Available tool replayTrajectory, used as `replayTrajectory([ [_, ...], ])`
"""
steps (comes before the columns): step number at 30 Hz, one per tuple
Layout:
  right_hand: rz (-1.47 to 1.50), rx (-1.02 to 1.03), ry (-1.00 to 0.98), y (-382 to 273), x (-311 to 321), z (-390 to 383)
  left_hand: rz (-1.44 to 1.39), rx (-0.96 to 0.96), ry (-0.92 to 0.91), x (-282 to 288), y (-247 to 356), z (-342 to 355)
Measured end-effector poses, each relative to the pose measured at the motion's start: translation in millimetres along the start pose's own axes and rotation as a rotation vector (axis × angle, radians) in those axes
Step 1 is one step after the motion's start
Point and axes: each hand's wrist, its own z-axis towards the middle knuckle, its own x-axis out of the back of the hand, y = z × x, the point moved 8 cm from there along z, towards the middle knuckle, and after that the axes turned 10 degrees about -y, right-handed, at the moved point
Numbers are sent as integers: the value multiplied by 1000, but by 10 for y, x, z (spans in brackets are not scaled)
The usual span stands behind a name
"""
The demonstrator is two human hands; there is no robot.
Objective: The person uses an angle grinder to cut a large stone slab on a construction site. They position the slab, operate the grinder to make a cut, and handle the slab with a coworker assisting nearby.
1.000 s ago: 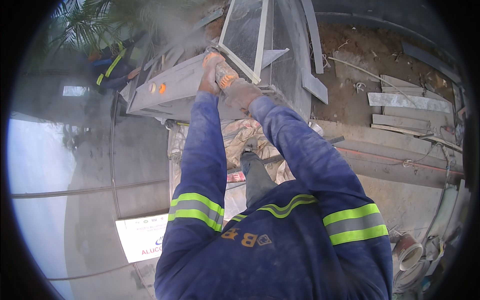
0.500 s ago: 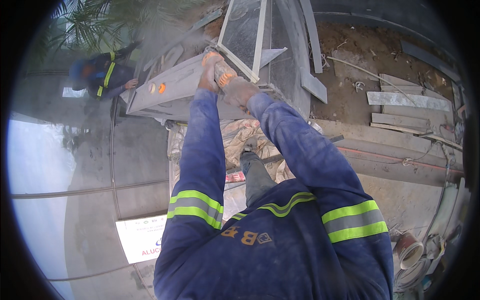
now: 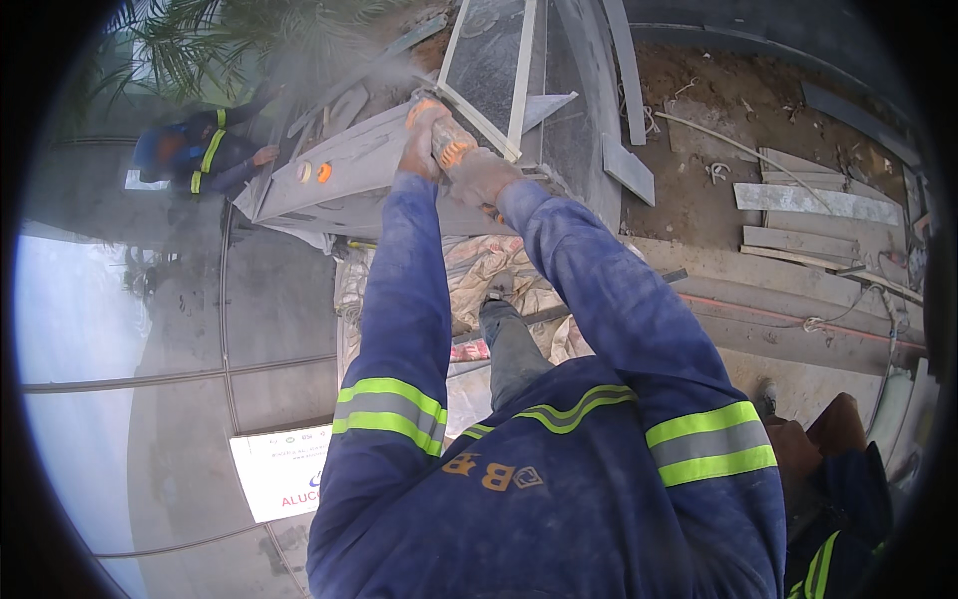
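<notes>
Both my arms reach forward to an orange and grey angle grinder (image 3: 455, 150), held between my two hands. My left hand (image 3: 423, 138) wraps round its front end. Closed on its rear body is my right hand (image 3: 485, 180), nearer to me. The grinder's head lies at the edge of a grey slab (image 3: 349, 165), beside a pale strip (image 3: 479, 124); its disc cannot be made out. Pale dust (image 3: 394, 72) blows off beyond my left hand. On the slab sit an orange round piece (image 3: 324, 173) and a paler round one.
A co-worker (image 3: 205, 150) bends at the slab's far left end. Another person (image 3: 838, 479) is at the lower right. Crumpled sheeting (image 3: 479, 270) lies underfoot. Grey offcuts (image 3: 813, 200) and a long thin rod (image 3: 743, 148) lie on the dirt at right.
A person has come into view at the lower right, covering the bucket and coiled hose there. The dust beyond my left hand looks thicker. My hands keep nearly the same place on the grinder.
</notes>
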Motion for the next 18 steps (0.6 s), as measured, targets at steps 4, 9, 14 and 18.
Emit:
replayTrajectory([
  [4, 32, -2, -6, -58, 47, -140, -98, 126, 55, 105, -122, 12],
  [9, -83, 35, 120, 130, -17, -50, -175, 195, 109, -442, -4, -181],
  [14, 10, 40, 114, 112, -46, -110, -146, 181, 128, -400, 19, -238],
  [18, -81, 52, 89, 52, 11, 1, -155, 236, 137, -378, -4, -206],
])
